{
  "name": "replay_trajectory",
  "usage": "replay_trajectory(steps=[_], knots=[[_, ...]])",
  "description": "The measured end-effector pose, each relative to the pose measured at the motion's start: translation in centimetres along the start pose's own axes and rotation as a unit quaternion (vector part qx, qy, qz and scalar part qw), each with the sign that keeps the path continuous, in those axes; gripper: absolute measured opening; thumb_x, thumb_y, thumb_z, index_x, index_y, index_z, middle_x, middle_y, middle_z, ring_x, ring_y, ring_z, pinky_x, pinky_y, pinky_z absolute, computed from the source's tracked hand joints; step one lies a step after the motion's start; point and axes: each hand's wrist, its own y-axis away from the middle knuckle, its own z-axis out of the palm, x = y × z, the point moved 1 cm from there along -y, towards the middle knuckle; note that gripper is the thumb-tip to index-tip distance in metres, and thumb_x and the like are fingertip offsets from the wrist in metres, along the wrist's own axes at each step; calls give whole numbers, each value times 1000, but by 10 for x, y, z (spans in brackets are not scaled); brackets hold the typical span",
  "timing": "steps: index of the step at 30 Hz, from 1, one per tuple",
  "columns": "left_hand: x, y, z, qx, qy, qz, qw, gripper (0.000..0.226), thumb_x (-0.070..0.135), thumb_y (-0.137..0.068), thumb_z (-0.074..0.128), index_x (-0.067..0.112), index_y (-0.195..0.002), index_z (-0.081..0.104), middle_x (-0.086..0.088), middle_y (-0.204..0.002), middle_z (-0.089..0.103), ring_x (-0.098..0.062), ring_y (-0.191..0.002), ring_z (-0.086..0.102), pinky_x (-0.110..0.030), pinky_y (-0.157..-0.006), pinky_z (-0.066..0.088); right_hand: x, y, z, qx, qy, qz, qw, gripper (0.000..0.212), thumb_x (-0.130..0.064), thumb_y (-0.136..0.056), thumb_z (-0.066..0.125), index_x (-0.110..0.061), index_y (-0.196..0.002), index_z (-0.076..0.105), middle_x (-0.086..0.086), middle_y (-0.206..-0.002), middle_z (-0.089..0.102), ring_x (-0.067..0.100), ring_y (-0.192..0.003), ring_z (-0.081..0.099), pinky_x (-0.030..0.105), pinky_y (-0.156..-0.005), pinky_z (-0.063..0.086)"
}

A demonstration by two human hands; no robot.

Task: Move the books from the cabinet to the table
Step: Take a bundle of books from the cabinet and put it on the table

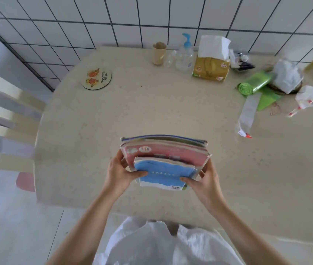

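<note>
A stack of books point(164, 159) is held over the beige table point(113, 121), near its front edge. A small blue book point(164, 174) faces me, a larger pink one point(171, 152) stands behind it, and further thin books lie behind that. My left hand point(120, 174) grips the stack's left side, thumb on the blue cover. On the right side my right hand point(202, 181) grips it the same way, thumb across the blue cover. Whether the stack touches the tabletop is unclear. No cabinet is in view.
Along the table's back stand a cardboard tube point(159, 53), a pump bottle point(185, 54) and a tissue pack point(211, 67). A round coaster point(96, 78) lies back left. Green bag roll point(253, 85) and plastic wrappers clutter the right. A chair point(8, 131) stands at left.
</note>
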Motion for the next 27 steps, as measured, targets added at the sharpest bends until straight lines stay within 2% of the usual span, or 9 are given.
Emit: replay_trajectory(steps=[2, 4, 7, 11, 14, 16, 18, 22, 27], knots=[[-11, 4, -3, 11, -28, 22, 999, 40, 8, -50, 93, 10, -80, 67, 16, -72, 67, 15, -71, 61, -6, -65, 44, 7, 8, 3, 10, 15, -23, 1000, 62, 4, -61, 80, -25, -108, 51, -1, -104, 65, 8, -97, 63, 24, -84, 49], [-18, 9, -4, 6, -46, 42, 998, 50, 25, -49, 93, 10, -91, 71, 20, -84, 71, 13, -82, 63, -8, -75, 46, 13, 15, 5, 17, 45, -41, 998, 58, -9, -62, 83, -20, -110, 52, 1, -105, 64, 13, -99, 63, 27, -84, 50], [-16, 17, -3, 13, -30, 46, 998, 54, 10, -49, 94, 25, -91, 63, 41, -86, 63, 19, -81, 59, 0, -71, 41, 18, 18, 6, 26, 62, -54, 996, 56, -5, -64, 86, -18, -107, 53, -2, -102, 64, 8, -97, 62, 21, -82, 48], [-16, 16, -3, -13, -16, 64, 998, 59, 15, -51, 89, 37, -95, 58, 40, -90, 63, 16, -83, 61, -1, -72, 42, 17, 15, 3, 43, 87, -69, 993, 61, -4, -61, 88, -31, -99, 49, -13, -94, 62, -8, -89, 59, 6, -77, 41], [-26, 16, -7, -40, -20, 75, 996, 65, 24, -51, 88, 54, -98, 56, 32, -95, 66, 9, -87, 63, -7, -77, 46, 24, 19, -2, 30, 105, -61, 992, 59, -15, -62, 89, -30, -106, 53, -13, -99, 66, 1, -95, 63, 15, -81, 47], [-39, 16, -12, -61, -20, 71, 995, 63, 33, -51, 88, 47, -104, 58, 17, -103, 68, -7, -94, 66, -28, -85, 55, 29, 24, -4, 12, 115, -57, 992, 63, -19, -63, 89, -28, -114, 54, -13, -107, 65, 8, -102, 63, 28, -87, 50], [-50, 13, -18, -77, -30, 64, 995, 65, 30, -51, 85, 39, -110, 59, 12, -107, 67, -19, -97, 66, -48, -83, 57, 33, 28, -6, -2, 122, -74, 990, 69, -20, -63, 84, -33, -122, 50, -8, -118, 62, 15, -111, 61, 41, -94, 50], [-49, 14, -16, -76, -78, 91, 990, 73, 20, -53, 85, 44, -114, 54, 24, -111, 63, -6, -97, 64, -37, -85, 53, 42, 31, -7, 0, 121, -64, 991, 73, -17, -63, 82, -34, -126, 50, -3, -122, 62, 20, -115, 60, 51, -97, 48], [-60, 16, -12, -54, -97, 77, 991, 80, 2, -57, 85, 48, -113, 53, 25, -107, 64, -5, -93, 65, -35, -84, 53, 48, 28, -5, -8, 132, -51, 990, 73, -24, -61, 80, -33, -127, 51, -1, -123, 63, 21, -116, 60, 52, -96, 48]])
